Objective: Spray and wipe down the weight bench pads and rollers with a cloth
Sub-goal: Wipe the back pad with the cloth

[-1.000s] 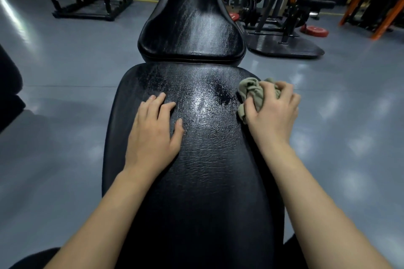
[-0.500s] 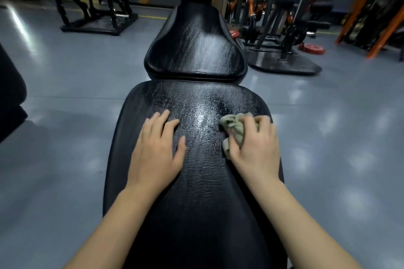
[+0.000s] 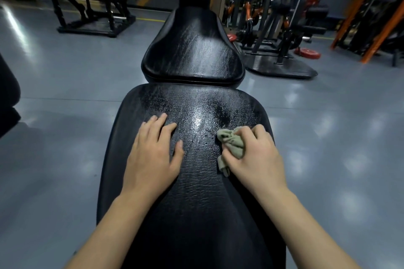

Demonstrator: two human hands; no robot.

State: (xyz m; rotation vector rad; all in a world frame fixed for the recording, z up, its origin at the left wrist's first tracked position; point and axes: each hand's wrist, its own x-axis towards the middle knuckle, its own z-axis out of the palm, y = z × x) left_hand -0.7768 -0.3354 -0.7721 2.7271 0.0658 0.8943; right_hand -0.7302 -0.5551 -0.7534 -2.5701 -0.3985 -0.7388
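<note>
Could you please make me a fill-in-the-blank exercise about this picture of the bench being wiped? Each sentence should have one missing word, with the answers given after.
1. The right hand grips a crumpled greenish ____.
2. The left hand rests ____ on the long pad, with its fingers straight and holding nothing.
3. The red weight plate lies on the grey ____.

Missing words: cloth; flat; floor.

We see the right hand (image 3: 259,160) draw the cloth (image 3: 232,143) in from the right edge of the pad (image 3: 196,214) — and back toward us, nearly level with the left hand (image 3: 153,157).
</note>
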